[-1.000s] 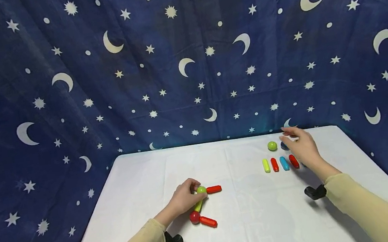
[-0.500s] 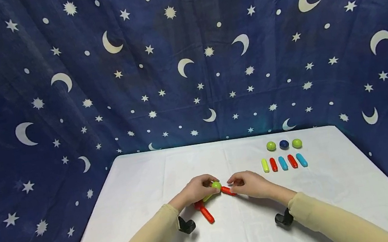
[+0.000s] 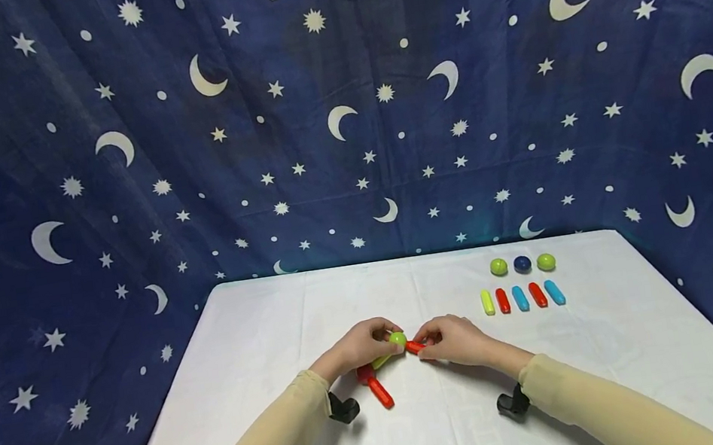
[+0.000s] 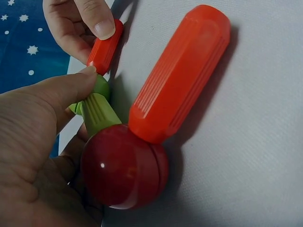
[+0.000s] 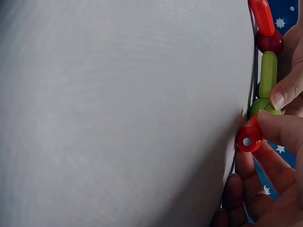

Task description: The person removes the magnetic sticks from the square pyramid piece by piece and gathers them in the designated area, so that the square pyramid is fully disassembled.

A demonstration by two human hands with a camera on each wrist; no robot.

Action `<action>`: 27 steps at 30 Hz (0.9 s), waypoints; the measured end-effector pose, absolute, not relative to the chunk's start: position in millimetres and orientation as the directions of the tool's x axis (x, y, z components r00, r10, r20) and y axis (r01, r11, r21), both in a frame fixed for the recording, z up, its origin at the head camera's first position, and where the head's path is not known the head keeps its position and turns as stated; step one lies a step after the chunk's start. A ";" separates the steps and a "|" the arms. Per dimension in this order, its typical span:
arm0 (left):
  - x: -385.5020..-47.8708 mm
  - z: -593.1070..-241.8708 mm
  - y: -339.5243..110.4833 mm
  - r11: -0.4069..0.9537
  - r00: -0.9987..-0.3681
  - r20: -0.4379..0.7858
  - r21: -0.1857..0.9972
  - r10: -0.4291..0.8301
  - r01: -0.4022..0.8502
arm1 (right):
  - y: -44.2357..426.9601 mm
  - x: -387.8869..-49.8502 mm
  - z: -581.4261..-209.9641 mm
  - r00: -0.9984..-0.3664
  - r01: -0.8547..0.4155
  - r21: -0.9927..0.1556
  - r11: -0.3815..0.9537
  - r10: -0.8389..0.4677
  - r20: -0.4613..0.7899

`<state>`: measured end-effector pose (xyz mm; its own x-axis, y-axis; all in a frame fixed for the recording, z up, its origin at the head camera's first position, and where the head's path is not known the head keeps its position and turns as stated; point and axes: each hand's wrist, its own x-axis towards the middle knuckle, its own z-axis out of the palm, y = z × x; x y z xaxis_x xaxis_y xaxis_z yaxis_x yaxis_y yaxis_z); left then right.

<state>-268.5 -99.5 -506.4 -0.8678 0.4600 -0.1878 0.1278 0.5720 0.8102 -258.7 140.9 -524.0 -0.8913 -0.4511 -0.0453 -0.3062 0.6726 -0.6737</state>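
Low over the white table, my left hand [image 3: 360, 347] pinches a light green ball [image 3: 398, 339] between thumb and fingers. My right hand [image 3: 458, 340] pinches a red rod [image 4: 105, 49], whose inner end meets that ball. A pale dot marks the rod's outer end in the right wrist view. From the green ball a yellow-green rod [image 4: 100, 113] leads to a dark red ball [image 4: 124, 168]. Joined to the red ball is a second red rod [image 4: 180, 73], angled toward the table's front. My left fingers partly cover the green ball and yellow-green rod.
At the back right lie two green balls [image 3: 498, 267] [image 3: 546, 262] with a dark blue ball [image 3: 523, 264] between them. In front of these runs a row of several yellow, red and blue rods [image 3: 521, 298]. A dark blue star-patterned cloth [image 3: 322, 174] hangs behind the table [image 3: 274, 318].
My right hand has come from the balls at the back right to the middle and taken hold of the red rod. My left hand has shifted right with the joined pieces, which have turned.
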 end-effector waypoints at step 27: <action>-268.4 -505.2 -98.9 0.568 -0.863 -0.188 0.812 0.469 0.132 | 149.4 -258.6 -527.4 -0.861 -0.232 -0.816 0.529 -0.502 -0.081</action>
<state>-268.4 -98.9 -505.2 -0.8628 0.4693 -0.1878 0.1324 0.5683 0.8121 -258.6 149.4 -527.4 -0.8611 -0.5020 -0.0806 -0.2323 0.5294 -0.8160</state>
